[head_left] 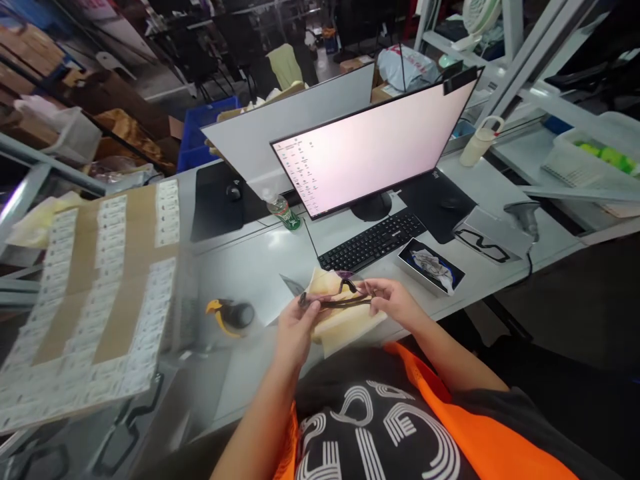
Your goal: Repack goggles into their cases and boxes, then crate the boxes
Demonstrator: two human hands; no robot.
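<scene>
My left hand [295, 327] and my right hand [395, 300] together hold a pair of dark-framed glasses [343, 295] just above the desk's front edge. Each hand pinches one end of the frame. A pale yellow cloth [340, 323] lies under the glasses, partly across my left fingers. Behind the hands sit a black keyboard [373, 241] and a lit monitor [373, 143].
A cardboard sheet [95, 293] covered with white labels lies at the left. A yellow and black tape dispenser [231, 315] sits left of my hands. An open box [431, 265] and a grey case [493, 237] printed with a glasses outline lie at the right. A bottle [283, 212] stands near the monitor.
</scene>
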